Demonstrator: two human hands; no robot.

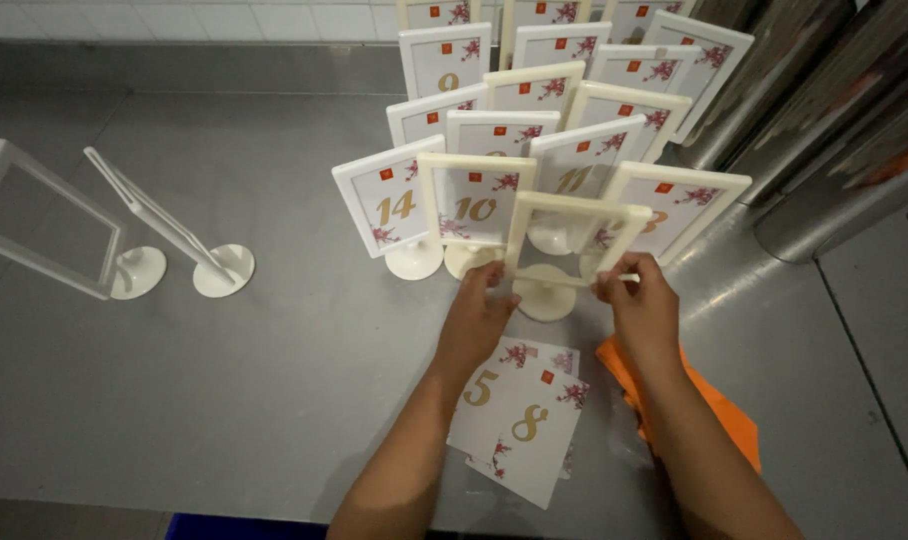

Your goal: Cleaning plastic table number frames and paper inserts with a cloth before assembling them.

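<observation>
My left hand (477,318) and my right hand (638,300) grip the two lower corners of an empty cream stand-up frame (574,240) on a round foot, tilted toward me on the steel counter. Beneath my forearms lies a small stack of white number cards (522,420) with gold digits and red blossom prints. Behind the held frame stand several filled frames (444,200) with number cards, packed in rows.
Two empty white frames (44,225) (169,225) on round feet stand at the left of the steel counter (274,380). An orange cloth (719,405) lies under my right forearm. Steel cylindrical containers (824,120) stand at the right. A tiled wall runs along the back.
</observation>
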